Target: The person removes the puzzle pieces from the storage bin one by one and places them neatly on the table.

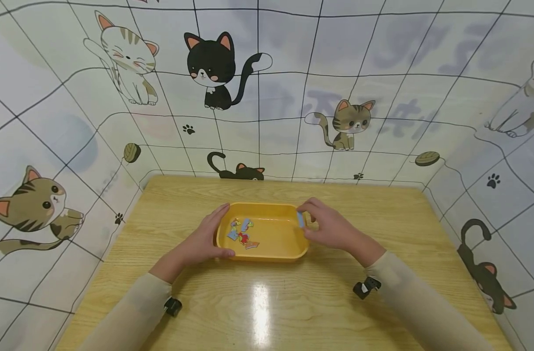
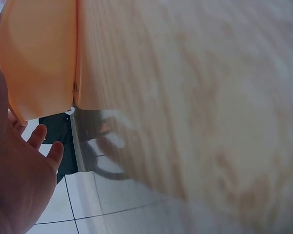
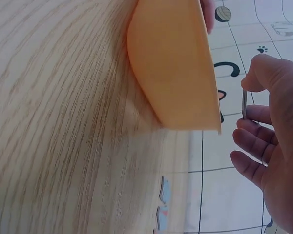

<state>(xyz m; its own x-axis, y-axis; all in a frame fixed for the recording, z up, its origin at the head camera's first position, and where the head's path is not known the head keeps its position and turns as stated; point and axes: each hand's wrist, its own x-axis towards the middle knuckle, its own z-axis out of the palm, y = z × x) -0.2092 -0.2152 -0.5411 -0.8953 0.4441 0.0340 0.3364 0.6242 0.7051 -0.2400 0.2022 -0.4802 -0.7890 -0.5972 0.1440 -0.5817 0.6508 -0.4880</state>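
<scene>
A yellow tray [image 1: 267, 256] stands on the wooden table. Several small colourful puzzle pieces [image 1: 243, 238] lie in its left half. My left hand [image 1: 201, 241] grips the tray's left end, thumb at the near corner and fingers along the far side. Over the tray's right end, my right hand [image 1: 332, 226] pinches a light blue puzzle piece [image 1: 300, 219] between thumb and fingers. The right wrist view shows that piece edge-on, thin and grey, apart from the tray's rim.
In the right wrist view, more flat puzzle pieces [image 3: 162, 217] lie on the wooden table [image 3: 88, 146] beyond the tray's end. A cloth [image 1: 284, 97] printed with cats and grid lines surrounds the table at the back and sides.
</scene>
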